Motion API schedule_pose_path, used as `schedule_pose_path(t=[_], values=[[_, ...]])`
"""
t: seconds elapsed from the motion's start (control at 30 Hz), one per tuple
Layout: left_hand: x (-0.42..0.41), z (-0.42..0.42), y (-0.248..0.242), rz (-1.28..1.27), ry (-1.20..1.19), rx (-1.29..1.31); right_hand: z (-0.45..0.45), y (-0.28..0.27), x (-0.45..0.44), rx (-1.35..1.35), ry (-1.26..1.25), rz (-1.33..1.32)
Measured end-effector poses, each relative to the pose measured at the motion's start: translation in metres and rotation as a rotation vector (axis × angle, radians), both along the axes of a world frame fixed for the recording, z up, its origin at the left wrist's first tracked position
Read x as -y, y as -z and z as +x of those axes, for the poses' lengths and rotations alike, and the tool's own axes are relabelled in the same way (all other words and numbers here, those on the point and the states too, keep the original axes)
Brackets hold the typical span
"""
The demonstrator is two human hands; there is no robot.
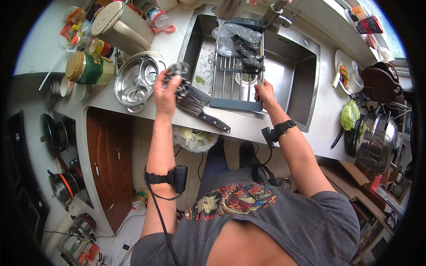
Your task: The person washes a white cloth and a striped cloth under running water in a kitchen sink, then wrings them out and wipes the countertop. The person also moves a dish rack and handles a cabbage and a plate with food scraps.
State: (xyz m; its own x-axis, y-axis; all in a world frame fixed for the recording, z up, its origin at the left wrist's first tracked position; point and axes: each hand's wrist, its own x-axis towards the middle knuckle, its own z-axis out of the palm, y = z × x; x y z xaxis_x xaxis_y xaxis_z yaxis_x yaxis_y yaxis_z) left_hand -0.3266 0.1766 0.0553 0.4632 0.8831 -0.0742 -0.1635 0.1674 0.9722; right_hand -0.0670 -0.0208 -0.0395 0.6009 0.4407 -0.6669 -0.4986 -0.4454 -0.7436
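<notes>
My left hand holds a crumpled black-and-white checked cloth, slightly blurred, above the counter left of the sink. Beneath and beside it lies a cleaver with a black riveted handle, near the counter's edge. My right hand grips the right rail of a metal drying rack with grey plastic ends, set across the steel sink. On the rack's far part rest a clear plastic bag and a dark, rough-textured cloth or scrubber. A bit of green leaf lies in the basin.
A divided steel dish, a lidded jar and a tall cream bin stand left. Behind the sink rises a faucet. Lettuce and a steel pot sit right. A bag of leaves is below the counter's edge.
</notes>
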Motion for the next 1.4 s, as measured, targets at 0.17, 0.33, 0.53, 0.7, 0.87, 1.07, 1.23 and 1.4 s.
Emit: schedule_pose_path(t=[0.17,0.33,0.53,0.7,0.87,1.07,1.23,1.4], values=[[0.074,-0.001,-0.004,1.083,0.209,-0.592,0.0,-0.012,0.004,0.043,-0.024,0.0],[0.135,-0.01,0.015,1.069,0.377,-1.014,-0.001,-0.013,0.021,-0.052,0.152,0.085],[0.109,-0.009,0.009,0.864,0.372,-1.216,0.015,-0.032,0.058,-0.128,0.185,0.188],[0.076,-0.033,0.004,0.943,0.483,-1.188,0.025,-0.049,0.084,-0.141,0.208,0.223],[0.056,-0.045,-0.009,0.85,0.552,-1.157,0.041,-0.057,0.116,-0.202,0.249,0.279],[0.051,-0.001,-0.063,0.775,0.017,-0.681,0.07,-0.074,0.162,-0.208,0.253,0.262],[0.067,0.09,-0.063,0.445,-0.314,-0.252,0.096,-0.087,0.184,-0.208,0.203,0.256],[0.04,0.176,0.037,0.184,-0.618,-0.068,0.121,-0.101,0.189,-0.21,0.112,0.276]])
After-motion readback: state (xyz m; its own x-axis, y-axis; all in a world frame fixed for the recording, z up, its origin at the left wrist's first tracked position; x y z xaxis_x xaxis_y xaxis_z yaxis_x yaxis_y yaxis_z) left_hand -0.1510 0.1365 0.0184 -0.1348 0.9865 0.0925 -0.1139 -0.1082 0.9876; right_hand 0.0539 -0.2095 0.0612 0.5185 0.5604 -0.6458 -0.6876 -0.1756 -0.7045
